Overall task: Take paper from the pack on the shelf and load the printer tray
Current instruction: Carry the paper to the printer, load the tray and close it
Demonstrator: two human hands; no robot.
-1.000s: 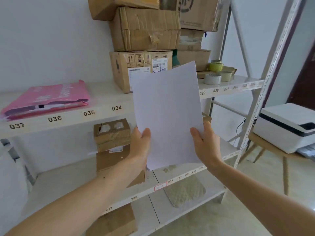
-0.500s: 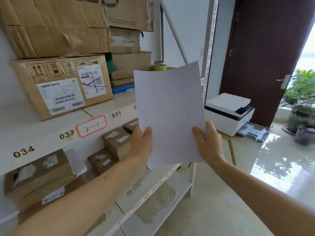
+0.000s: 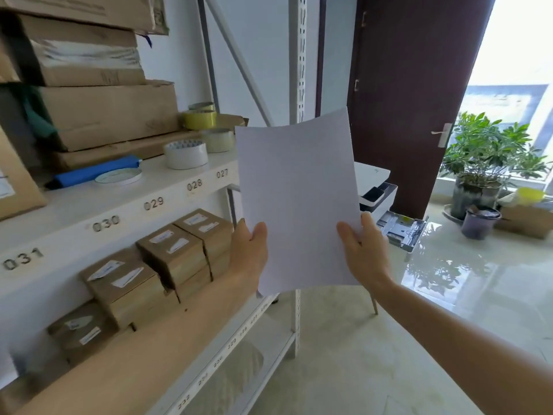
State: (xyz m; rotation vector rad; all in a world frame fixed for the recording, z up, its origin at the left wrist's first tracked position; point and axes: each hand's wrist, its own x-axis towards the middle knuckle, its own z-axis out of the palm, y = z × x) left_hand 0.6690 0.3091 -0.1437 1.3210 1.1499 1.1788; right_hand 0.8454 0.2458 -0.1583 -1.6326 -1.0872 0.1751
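Before the shelf, both hands gripping upright paper

Two hands, one paper, one printer, three tape rolls, two plant pots.

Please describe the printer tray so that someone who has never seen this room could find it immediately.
Find the dark brown door on the far side of the room; the white printer stands before it, partly hidden by the paper. The tray is the grey drawer pulled out low on its right side. Nothing else there is open and ribbed inside.
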